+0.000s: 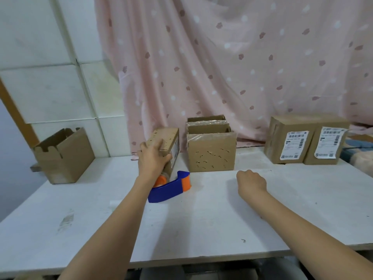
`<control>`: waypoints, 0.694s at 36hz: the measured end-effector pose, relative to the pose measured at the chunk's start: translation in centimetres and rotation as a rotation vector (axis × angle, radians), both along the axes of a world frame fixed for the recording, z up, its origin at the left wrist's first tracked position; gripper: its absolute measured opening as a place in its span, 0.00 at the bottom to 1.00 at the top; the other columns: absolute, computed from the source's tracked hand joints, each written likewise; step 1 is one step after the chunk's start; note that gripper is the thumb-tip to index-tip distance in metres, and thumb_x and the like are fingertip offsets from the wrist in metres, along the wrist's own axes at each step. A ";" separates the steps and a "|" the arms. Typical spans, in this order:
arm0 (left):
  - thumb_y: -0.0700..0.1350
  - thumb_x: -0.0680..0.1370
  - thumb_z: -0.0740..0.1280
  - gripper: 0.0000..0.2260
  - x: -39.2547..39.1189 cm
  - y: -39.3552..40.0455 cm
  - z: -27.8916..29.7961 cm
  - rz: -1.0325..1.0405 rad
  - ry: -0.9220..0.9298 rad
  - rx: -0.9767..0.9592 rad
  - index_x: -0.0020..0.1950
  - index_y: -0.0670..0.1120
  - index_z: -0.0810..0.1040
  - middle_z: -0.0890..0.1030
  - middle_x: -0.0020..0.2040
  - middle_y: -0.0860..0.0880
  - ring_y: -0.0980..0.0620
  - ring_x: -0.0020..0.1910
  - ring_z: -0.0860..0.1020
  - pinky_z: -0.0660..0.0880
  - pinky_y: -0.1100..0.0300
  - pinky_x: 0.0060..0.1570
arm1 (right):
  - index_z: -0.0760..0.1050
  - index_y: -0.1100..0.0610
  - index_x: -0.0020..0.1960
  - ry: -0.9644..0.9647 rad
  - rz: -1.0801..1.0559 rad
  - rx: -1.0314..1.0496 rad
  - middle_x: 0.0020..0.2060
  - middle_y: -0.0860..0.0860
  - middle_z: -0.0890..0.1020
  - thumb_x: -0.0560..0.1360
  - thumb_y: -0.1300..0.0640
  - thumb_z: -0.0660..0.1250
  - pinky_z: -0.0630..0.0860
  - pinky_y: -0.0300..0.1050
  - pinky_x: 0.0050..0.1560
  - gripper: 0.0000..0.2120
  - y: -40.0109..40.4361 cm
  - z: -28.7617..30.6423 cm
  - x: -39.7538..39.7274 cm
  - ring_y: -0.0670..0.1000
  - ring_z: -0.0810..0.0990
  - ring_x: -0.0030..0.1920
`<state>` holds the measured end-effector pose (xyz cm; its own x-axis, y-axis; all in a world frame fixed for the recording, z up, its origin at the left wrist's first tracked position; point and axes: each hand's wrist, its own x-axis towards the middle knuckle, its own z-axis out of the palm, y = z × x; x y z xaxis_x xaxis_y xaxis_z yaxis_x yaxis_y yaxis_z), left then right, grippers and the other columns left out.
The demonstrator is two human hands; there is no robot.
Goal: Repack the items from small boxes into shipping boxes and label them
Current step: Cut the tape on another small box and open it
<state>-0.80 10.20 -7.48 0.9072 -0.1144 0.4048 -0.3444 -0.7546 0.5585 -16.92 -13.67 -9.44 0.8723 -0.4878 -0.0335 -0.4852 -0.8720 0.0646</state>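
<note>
Head view: the left hand [151, 158] grips a closed brown cardboard box with a white label [167, 145], tilted near the bench's [201, 219] far edge above a blue-and-orange tape dispenser [171, 187]. The right hand [251, 181] hovers mid-bench, fingers curled, holding nothing. Two labelled brown boxes [306, 139] stand at the far right corner.

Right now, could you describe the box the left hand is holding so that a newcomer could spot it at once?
On the white table, look left of the open boxes standing against the pink curtain. The closed box sits tilted there, gripped by the left hand, just behind the blue tape dispenser. Unlike its neighbours, it is shut and leaning.
</note>
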 end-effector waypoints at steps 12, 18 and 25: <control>0.54 0.73 0.74 0.31 -2.0 3.5 6.7 -0.080 -0.075 0.090 0.75 0.58 0.70 0.64 0.74 0.41 0.42 0.74 0.63 0.68 0.46 0.67 | 0.77 0.63 0.41 -0.401 -0.074 0.724 0.34 0.59 0.84 0.76 0.58 0.67 0.80 0.49 0.35 0.09 0.0 2.4 -0.7 0.55 0.84 0.28; 0.53 0.71 0.76 0.30 -4.4 6.1 10.3 -0.143 -0.125 0.072 0.72 0.59 0.73 0.69 0.73 0.42 0.45 0.75 0.63 0.66 0.48 0.68 | 0.75 0.62 0.38 -0.572 -0.045 1.019 0.32 0.58 0.84 0.79 0.58 0.64 0.78 0.44 0.36 0.13 0.3 4.8 -2.3 0.55 0.82 0.29; 0.54 0.71 0.77 0.29 -8.5 7.8 11.2 -0.338 -0.086 0.060 0.70 0.65 0.73 0.72 0.66 0.53 0.51 0.59 0.73 0.74 0.54 0.57 | 0.79 0.67 0.52 -0.815 -0.073 1.369 0.37 0.63 0.82 0.82 0.60 0.63 0.77 0.47 0.32 0.10 0.5 7.3 -3.7 0.55 0.79 0.28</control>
<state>-9.33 17.99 3.76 0.7768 -0.4284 0.4615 -0.6242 -0.6207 0.4745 -20.66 -13.13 -2.18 0.8523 -0.5227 -0.0187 -0.0381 -0.0263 -0.9989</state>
